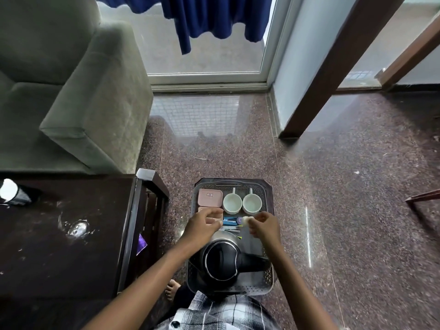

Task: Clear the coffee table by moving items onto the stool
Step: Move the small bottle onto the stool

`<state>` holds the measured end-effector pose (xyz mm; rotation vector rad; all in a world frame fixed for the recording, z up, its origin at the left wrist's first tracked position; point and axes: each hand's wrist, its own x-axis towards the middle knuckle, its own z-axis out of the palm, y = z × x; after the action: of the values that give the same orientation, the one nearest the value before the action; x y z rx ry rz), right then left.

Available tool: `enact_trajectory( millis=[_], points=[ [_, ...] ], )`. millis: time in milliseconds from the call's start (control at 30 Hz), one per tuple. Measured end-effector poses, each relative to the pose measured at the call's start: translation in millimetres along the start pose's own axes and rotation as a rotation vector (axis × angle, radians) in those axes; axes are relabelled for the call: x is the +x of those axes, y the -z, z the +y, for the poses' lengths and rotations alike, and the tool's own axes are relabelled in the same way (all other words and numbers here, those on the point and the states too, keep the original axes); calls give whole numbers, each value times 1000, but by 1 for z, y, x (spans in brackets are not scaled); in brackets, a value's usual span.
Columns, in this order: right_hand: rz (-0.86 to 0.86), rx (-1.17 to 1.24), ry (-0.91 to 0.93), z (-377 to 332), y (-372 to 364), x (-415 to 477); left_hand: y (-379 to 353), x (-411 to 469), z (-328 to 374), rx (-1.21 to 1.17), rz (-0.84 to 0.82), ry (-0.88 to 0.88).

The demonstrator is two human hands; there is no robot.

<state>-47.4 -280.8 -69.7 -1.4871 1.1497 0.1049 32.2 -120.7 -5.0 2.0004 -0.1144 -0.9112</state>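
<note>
Stool [269, 234] tray holds kettle [222, 260], 2 cups [232, 203]; both hands above.

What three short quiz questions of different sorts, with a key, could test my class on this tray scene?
1. True or false: the two white cups stand upright side by side at the far end of the tray.
2. Multiple choice: the black kettle sits (a) on the coffee table, (b) at the near end of the tray, (c) on the sofa.
3. Which hand pinches a small white item in its fingers?

Key: 1 true; 2 b; 3 the right hand, while the left hand hovers over the pink boxes and sachets.
</note>
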Motion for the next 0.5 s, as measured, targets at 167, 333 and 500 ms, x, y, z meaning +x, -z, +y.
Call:
enact_trajectory(
  millis=[167,333,500],
  points=[
    [60,-441,-5,26,0,30,7,-7,-6,-40,-34,26],
    [15,-558,-15,29,-16,43,13,-17,-10,-69,-10,54],
    [16,-650,-13,32,-28,55,22,-24,-17,-103,14,90]
  ],
)
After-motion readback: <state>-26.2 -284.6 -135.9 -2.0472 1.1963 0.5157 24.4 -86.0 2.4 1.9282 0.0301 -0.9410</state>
